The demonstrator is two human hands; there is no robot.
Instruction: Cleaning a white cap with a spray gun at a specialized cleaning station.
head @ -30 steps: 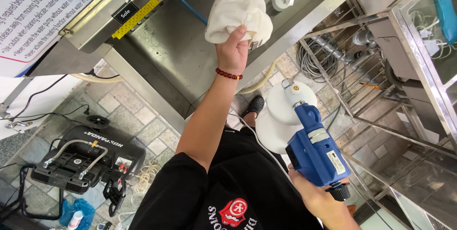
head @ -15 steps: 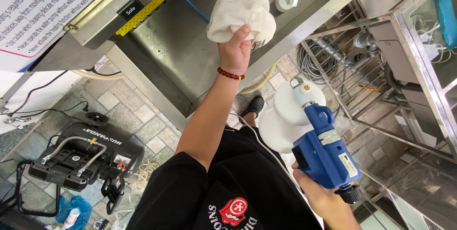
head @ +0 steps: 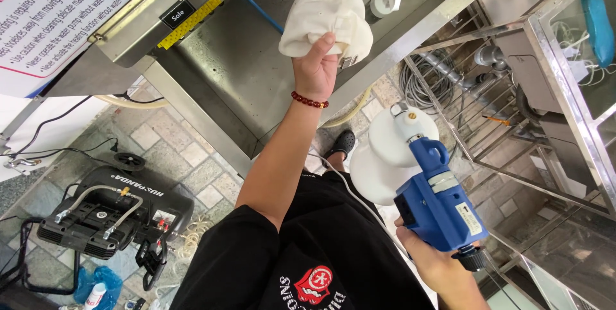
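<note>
My left hand (head: pixel 314 69) reaches out and grips a white fabric cap (head: pixel 327 18) from below, holding it over a stainless steel basin (head: pixel 237 72). A red bead bracelet sits on that wrist. My right hand (head: pixel 436 268) is closed around the grip of a blue handheld sprayer (head: pixel 439 204) with a round white head (head: pixel 391 153). The sprayer head points up toward the cap but stays well apart from it. A thin white cord runs from the sprayer across my black shirt.
A black machine with hoses (head: pixel 106 210) stands on the tiled floor at lower left. A steel frame rack (head: pixel 513 92) with coiled hoses stands to the right. A printed sign (head: pixel 51 8) hangs at upper left. A blue hose (head: pixel 260 9) lies in the basin.
The sprayer in my right hand has drifted slightly down and to the right. My left hand keeps its hold on the cap in nearly the same place.
</note>
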